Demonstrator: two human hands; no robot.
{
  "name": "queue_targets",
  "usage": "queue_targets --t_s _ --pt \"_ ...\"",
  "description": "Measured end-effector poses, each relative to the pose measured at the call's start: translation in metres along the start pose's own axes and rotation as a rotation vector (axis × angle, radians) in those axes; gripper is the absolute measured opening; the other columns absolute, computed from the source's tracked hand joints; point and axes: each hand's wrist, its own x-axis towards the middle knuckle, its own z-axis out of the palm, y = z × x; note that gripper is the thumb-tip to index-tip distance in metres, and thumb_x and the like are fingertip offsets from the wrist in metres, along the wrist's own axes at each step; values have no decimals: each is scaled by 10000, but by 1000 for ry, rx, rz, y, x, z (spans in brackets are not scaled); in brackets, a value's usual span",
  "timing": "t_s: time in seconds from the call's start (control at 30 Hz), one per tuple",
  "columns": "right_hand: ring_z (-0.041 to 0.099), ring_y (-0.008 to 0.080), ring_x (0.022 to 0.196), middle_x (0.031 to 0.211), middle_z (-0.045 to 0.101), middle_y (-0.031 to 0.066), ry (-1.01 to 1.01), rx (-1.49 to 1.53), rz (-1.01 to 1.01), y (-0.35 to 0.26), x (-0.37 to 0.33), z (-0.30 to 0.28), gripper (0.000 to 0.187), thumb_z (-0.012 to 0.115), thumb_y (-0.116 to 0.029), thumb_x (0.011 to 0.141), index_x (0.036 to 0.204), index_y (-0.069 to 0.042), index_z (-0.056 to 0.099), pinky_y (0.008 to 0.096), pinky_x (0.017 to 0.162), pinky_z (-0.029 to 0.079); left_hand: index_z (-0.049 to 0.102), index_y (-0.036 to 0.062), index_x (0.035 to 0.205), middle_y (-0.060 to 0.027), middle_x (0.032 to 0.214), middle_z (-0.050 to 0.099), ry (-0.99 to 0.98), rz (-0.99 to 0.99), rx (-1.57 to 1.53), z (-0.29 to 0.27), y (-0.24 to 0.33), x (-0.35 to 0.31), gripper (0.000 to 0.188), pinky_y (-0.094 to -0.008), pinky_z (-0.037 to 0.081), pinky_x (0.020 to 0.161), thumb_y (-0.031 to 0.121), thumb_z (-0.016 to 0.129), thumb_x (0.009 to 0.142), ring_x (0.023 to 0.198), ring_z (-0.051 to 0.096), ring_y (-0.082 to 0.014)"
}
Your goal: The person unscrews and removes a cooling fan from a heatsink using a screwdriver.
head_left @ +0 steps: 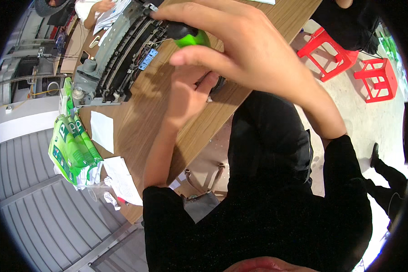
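A long grey and black machine part like a printer frame (122, 52), with wires and a small light-blue piece (148, 59), lies on the wooden table (145, 118). My right hand (245, 43) reaches over it, index finger and thumb spread apart. Between them shows a rounded black and green thing like a tool body (192, 38), partly hidden; I cannot tell whether the hand touches it. Below, my left hand (188, 93) is closed, fingers curled by a dark round-edged thing (218, 85) that the right hand partly covers.
Green packages (72, 149) and white paper sheets (102, 130) lie along the table's left side. A phone (85, 56) is beyond the machine part. Another person's hand (103, 6) is at far left. Red stools (329, 54) stand on the floor to the right.
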Motion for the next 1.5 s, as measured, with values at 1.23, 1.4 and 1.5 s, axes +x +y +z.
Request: queue_targets --t_s 1.23,1.4,1.5 --pt "705 212 907 1044 721 94 -20 418 -120 20 -5 22 358 634 -212 1018 1344 -63 642 343 765 568 716 52 1074 -144 979 715 -13 136 134 0 4 3 222 -447 520 811 68 765 858 905 667 -348" --pt "625 383 855 1079 609 190 -227 115 -6 7 4 -1 545 676 -279 990 1419 5 497 423 737 523 715 40 1047 -149 952 705 -71 -14 117 -2 11 2 198 -443 517 779 72 771 860 856 668 -326" --pt "614 378 831 1032 603 181 107 611 -452 7 10 2 506 701 -247 968 1380 -9 526 422 722 517 720 37 1031 -145 922 701 -88 1 191 -6 -1 1 181 -431 519 752 66 767 859 810 671 -311"
